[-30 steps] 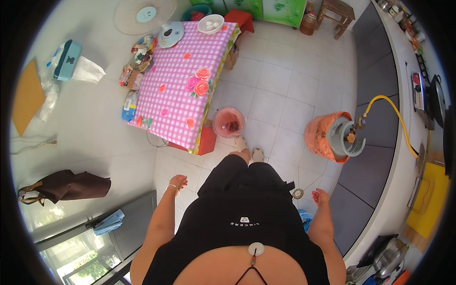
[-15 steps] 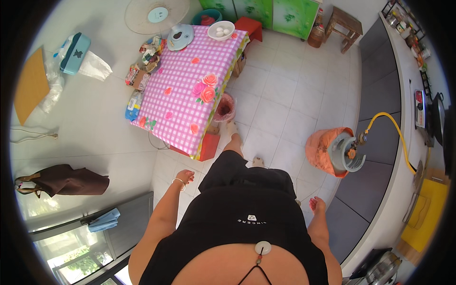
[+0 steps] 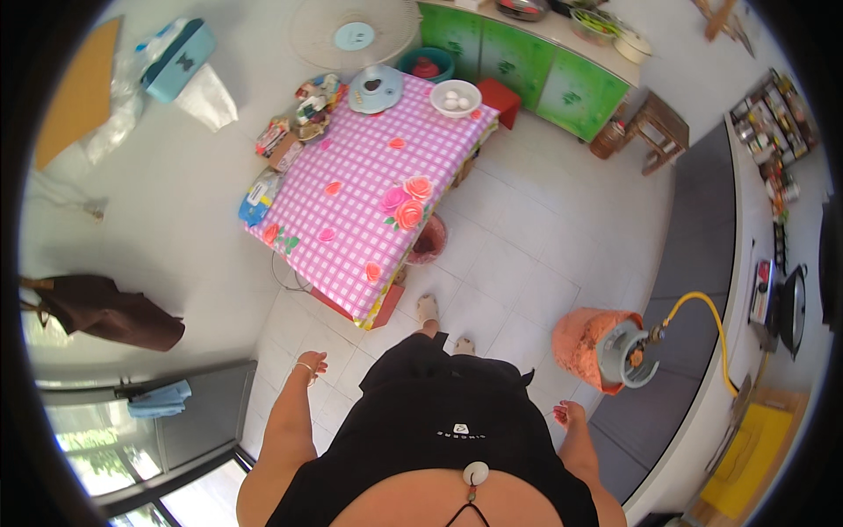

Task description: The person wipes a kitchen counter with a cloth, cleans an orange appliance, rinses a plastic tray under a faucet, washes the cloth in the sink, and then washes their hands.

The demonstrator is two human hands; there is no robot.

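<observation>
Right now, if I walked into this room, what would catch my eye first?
Most likely the table with the pink checked cloth printed with roses, straight ahead on the white tiled floor, with a bowl of white eggs at its far end. Next, the orange gas cylinder with a yellow hose, to the right. The left hand and right hand hang empty at the person's sides.
</observation>
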